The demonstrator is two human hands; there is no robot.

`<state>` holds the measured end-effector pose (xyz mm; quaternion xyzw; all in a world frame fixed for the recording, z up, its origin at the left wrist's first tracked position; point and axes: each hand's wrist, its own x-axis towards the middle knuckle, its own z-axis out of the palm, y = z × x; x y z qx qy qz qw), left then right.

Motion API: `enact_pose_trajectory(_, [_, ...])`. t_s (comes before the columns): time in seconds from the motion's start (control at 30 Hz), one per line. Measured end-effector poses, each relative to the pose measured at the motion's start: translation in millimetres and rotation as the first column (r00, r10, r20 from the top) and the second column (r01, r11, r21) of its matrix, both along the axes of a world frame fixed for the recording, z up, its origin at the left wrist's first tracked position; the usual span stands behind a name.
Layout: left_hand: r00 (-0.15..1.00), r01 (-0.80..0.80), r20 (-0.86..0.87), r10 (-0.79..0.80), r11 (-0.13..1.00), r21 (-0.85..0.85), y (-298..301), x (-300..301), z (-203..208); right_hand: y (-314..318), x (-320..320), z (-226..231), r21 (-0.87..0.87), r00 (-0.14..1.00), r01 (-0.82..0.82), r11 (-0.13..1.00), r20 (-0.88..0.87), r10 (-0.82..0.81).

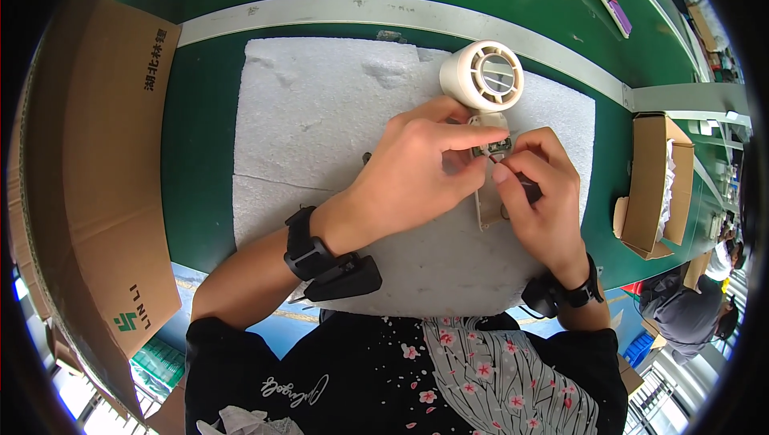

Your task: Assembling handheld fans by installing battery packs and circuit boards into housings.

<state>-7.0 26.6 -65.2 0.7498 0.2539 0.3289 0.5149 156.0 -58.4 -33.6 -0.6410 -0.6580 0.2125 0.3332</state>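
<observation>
A cream handheld fan lies on a white foam sheet, its round head pointing away from me. Its handle is opened up, and a small green circuit board shows inside. My left hand grips the handle near the fan head, index finger stretched across the board and thumb beside it. Close against it, my right hand is closed in a pinch at the board's near edge. Thin wires seem to run there, but the fingers hide what they hold. A dark part shows under the right fingers.
A tall cardboard box stands along the left side. On the right is a smaller open carton with white wrapping inside. Beyond the metal rail, another fan lies on the green belt. A person sits farther right.
</observation>
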Motion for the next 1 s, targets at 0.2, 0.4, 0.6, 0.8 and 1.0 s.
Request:
enact_pose_trajectory(0.2, [1.000, -0.001, -0.014, 0.001, 1.000, 0.013, 0, -1, 0, 2, 7, 1, -0.139, 0.985, 0.005, 0.990, -0.169, -0.029])
enact_pose_trajectory(0.4, [1.000, 0.007, 0.013, -0.006, 1.000, -0.029, 1, -1, -1, 3, 4, -4, 0.051, 0.999, -0.041, 0.998, 0.030, 0.040])
enact_pose_trajectory(0.6, [1.000, 0.016, -0.017, -0.016, 1.000, 0.002, 2, -1, -2, -2, -9, -4, 0.110, 0.988, -0.008, 0.994, 0.154, -0.009])
enact_pose_trajectory(0.8, [0.999, 0.029, -0.025, -0.028, 0.999, 0.022, 3, -2, 0, 0, -7, -4, 0.198, 0.962, -0.051, 0.979, 0.273, -0.005])
enact_pose_trajectory(1.0, [0.999, 0.026, -0.019, -0.026, 1.000, 0.012, 3, -2, 0, -2, -8, -3, 0.223, 0.935, -0.046, 0.974, 0.352, -0.037])
